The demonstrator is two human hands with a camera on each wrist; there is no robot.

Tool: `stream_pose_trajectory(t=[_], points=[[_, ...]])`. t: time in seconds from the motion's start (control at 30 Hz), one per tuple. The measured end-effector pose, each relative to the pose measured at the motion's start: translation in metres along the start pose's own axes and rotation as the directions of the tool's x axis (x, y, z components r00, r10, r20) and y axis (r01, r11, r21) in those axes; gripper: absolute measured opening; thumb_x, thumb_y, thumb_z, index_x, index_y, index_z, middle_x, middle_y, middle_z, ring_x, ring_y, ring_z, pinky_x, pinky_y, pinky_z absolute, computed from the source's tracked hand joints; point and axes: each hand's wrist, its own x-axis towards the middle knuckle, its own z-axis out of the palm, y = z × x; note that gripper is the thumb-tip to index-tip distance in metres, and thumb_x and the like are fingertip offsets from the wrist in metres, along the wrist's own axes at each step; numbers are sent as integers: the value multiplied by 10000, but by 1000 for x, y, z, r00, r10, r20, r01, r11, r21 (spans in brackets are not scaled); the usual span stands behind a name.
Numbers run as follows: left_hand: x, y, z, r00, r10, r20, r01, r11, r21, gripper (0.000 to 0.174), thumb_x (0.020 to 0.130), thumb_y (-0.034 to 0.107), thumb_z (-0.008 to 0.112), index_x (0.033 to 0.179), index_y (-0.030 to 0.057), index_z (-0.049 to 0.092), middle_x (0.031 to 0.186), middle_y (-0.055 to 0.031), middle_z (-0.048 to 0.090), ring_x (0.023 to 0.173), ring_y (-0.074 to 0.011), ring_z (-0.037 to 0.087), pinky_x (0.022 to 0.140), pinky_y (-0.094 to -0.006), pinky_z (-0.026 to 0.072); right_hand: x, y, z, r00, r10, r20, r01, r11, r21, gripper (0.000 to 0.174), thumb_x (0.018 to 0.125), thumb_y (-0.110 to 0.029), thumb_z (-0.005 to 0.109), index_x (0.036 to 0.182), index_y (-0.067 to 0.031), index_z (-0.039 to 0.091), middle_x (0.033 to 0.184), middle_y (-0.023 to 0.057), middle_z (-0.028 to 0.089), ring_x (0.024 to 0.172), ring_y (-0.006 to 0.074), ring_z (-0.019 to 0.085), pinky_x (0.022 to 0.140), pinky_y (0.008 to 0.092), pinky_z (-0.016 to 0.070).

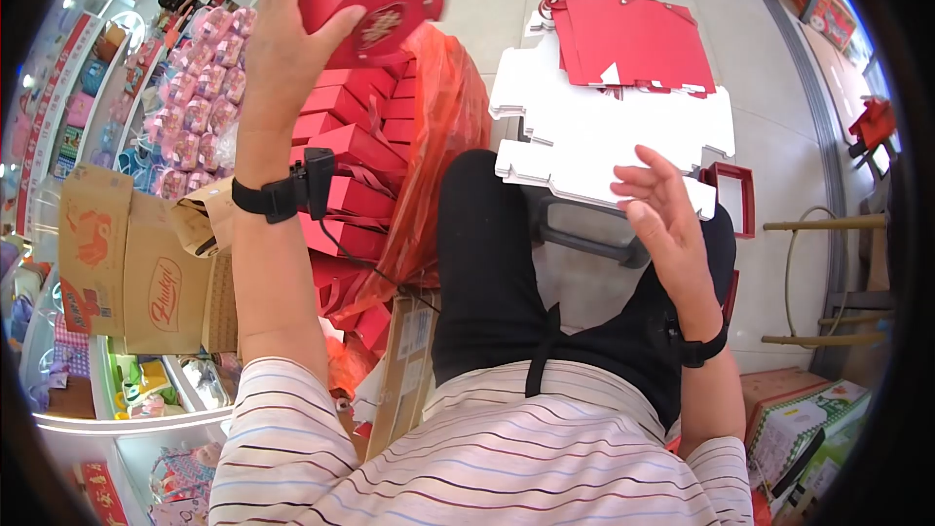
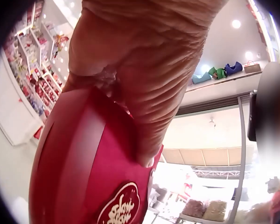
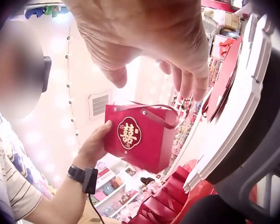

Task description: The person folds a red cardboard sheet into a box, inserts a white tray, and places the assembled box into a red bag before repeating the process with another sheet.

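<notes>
Here, your left hand (image 1: 276,68) grips a fully shaped red bag (image 1: 375,15), with many shaped boxes (image 1: 360,197) below that hand. Your right hand (image 1: 670,229) is open, fingers loose, near white card (image 1: 604,127); flat red pieces (image 1: 638,44) beyond it look unshaped.

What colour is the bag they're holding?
The bag is red with a gold-edged emblem; the right wrist view shows it best.
</notes>
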Motion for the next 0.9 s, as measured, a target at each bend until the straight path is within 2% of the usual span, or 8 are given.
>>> stream_pose_trajectory(t=[0.1, 0.37, 0.47, 0.6, 0.63, 0.73, 0.83, 0.9], points=[[-10, -35, 2, 997, -49, 59, 43, 994, 105, 630, 858, 373, 826, 1298, -12, 591, 1254, -224, 629, 1134, -412, 624, 964, -484, 522, 3, -1, 12, 995, 32, 98, -33, 999, 2, 499, 1017, -145, 635, 1469, 11, 488, 1274, 135, 645, 1131, 175, 628, 990, 328, 489], [-53, -87, 35, 977, -143, 159, 105, 968, 228, 621, 829, 362, 832, 1266, -8, 591, 1178, -244, 643, 1091, -439, 643, 917, -506, 541, 30, -14, 46, 956, 105, 272, -78, 991, -109, 418, 1011, -155, 654, 1390, -12, 548, 1118, 101, 693, 976, 125, 632, 905, 296, 520], [-59, -86, 46, 941, -216, 260, 173, 969, 179, 635, 858, 369, 813, 1300, -19, 573, 1226, -246, 635, 1172, -425, 610, 964, -491, 515, 35, -14, 56, 947, 123, 297, -94, 990, -109, 406, 1012, -153, 655, 1379, -11, 551, 1083, 88, 694, 950, 112, 635, 883, 287, 523], [-81, -103, 78, 913, -266, 308, 282, 959, -7, 648, 863, 392, 819, 1279, -41, 578, 1214, -254, 644, 1162, -380, 629, 997, -438, 499, 33, -14, 64, 934, 178, 311, -155, 983, -98, 390, 1021, -128, 640, 1377, 0, 544, 1062, 76, 684, 928, 101, 640, 852, 270, 526], [-82, -109, 82, 875, -283, 393, 348, 931, -106, 682, 865, 404, 821, 1310, -49, 574, 1250, -244, 645, 1171, -347, 630, 1014, -412, 490, 32, -14, 64, 929, 198, 312, -179, 980, -90, 385, 1024, -120, 635, 1376, 3, 542, 1056, 74, 681, 922, 100, 642, 844, 266, 526], [-96, -114, 89, 779, -359, 515, 526, 820, -224, 749, 831, 414, 840, 1354, -45, 561, 1303, -262, 642, 1225, -376, 613, 1077, -428, 469, 30, -11, 63, 930, 211, 301, -190, 977, -100, 377, 1032, -111, 625, 1378, 10, 538, 1042, 69, 670, 907, 100, 648, 825, 259, 528], [-103, -118, 90, 744, -383, 548, 563, 800, -207, 746, 833, 401, 845, 1362, -41, 559, 1329, -264, 637, 1255, -365, 608, 1083, -429, 465, 30, -10, 60, 930, 218, 296, -207, 976, -69, 383, 1031, -115, 629, 1380, 12, 537, 1036, 66, 663, 906, 101, 653, 823, 259, 529], [-103, -125, 88, 817, -331, 471, 463, 865, -194, 722, 831, 389, 844, 1361, -16, 566, 1336, -240, 640, 1261, -369, 606, 1078, -439, 469, 30, -8, 59, 927, 234, 293, -225, 972, -64, 379, 1035, -117, 627, 1378, 15, 536, 1033, 63, 658, 902, 97, 653, 826, 256, 527]])
